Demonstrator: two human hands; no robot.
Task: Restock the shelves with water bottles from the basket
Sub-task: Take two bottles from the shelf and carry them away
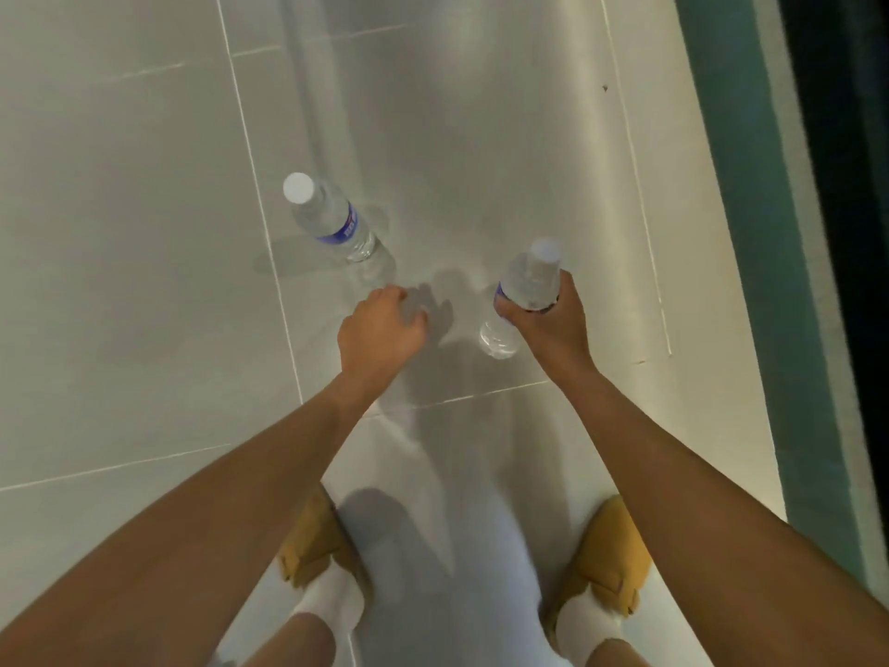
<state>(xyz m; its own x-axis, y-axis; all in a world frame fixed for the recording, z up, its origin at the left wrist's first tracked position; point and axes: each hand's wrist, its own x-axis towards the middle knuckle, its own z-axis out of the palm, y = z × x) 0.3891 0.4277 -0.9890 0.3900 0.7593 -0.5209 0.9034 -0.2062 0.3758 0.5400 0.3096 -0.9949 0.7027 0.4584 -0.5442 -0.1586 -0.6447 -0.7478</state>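
Note:
A clear water bottle (332, 219) with a white cap and a blue label stands upright on the pale tiled floor. My left hand (382, 329) hovers just below and right of its base with loosely curled fingers, holding nothing and not touching it. My right hand (548, 320) grips a second clear water bottle (524, 291) round its middle, cap pointing up, its bottom just above the floor. No basket or shelf shelves are in view.
Grey floor tiles (144, 233) with light grout lines fill the view. A teal upright edge (750, 233) and a dark area run down the right side. My two feet in tan slippers (611, 556) and white socks stand at the bottom.

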